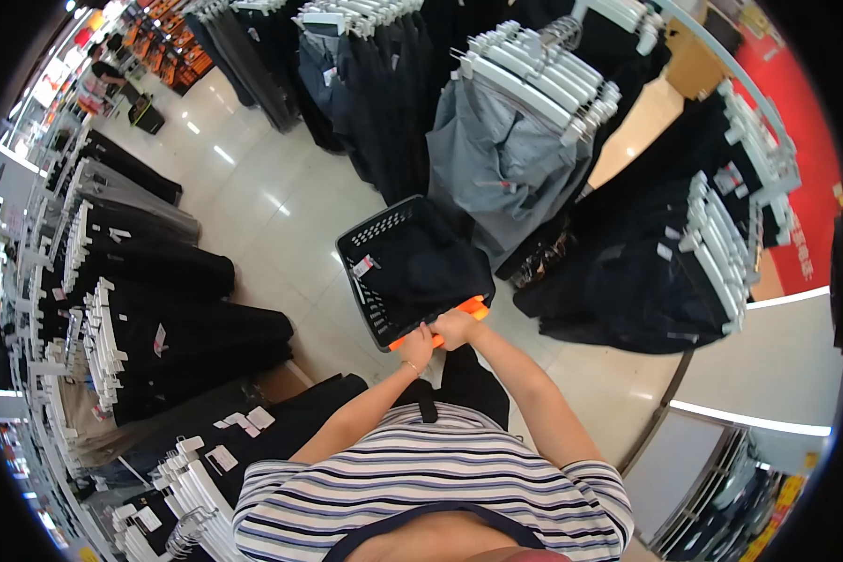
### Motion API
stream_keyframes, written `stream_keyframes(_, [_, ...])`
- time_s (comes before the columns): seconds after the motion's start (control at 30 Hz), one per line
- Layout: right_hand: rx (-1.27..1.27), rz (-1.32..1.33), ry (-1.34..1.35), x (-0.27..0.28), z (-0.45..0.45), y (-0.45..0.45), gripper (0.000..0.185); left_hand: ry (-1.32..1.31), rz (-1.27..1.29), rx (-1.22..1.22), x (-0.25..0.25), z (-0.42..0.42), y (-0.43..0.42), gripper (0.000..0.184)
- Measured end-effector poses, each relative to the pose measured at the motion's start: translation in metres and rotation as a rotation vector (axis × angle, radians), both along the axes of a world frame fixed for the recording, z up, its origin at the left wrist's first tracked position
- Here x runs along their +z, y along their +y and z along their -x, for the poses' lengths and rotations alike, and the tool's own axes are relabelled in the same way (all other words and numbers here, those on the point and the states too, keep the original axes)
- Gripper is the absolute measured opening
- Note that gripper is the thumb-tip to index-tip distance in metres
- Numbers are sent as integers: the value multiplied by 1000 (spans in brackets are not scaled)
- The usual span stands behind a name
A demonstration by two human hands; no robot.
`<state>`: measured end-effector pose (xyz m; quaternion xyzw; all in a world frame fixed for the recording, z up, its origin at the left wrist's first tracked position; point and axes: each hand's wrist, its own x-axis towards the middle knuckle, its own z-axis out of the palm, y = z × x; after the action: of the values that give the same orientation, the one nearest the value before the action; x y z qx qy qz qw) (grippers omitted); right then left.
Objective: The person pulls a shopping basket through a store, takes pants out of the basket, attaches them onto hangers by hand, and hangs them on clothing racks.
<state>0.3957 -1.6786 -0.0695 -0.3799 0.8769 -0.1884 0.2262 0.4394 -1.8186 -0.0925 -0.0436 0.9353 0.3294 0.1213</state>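
Observation:
In front of my body is a black shopping basket (347, 245) with perforated walls and an orange handle (475, 304). Dark folded clothing (431, 258) with a white and red tag (363, 266) lies inside it. My left hand (418, 347) is closed around the left part of the handle. Farther right along the same handle, my right hand (453, 328) also has its fingers wrapped round it. The grips hide parts of the handle.
Grey trousers (496, 150) hang on white hangers just beyond the basket. Black trousers (628, 281) hang close on the right, and more dark trousers (206, 328) line the left. A tiled aisle (253, 178) runs between them; another person (108, 75) is at the far left.

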Motion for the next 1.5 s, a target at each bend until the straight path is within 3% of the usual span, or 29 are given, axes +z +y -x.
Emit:
stream_keyframes(0.43, [303, 14, -45, 4, 131, -4, 26, 21, 42, 357, 7, 91, 16, 49])
stream_keyframes(0.53, [354, 45, -4, 16, 157, -9, 18, 20, 39, 418, 12, 111, 16, 47])
stream_keyframes(0.77, [459, 2, 30, 14, 231, -44, 27, 71, 40, 545, 8, 171, -5, 45])
stream_keyframes(1.07, [450, 44, 119, 4, 327, -126, 14, 126, 81, 583, 10, 267, -80, 44])
stream_keyframes(1.5, [438, 63, 179, -1, 450, -311, 19, 182, 186, 659, 7, 393, -263, 43])
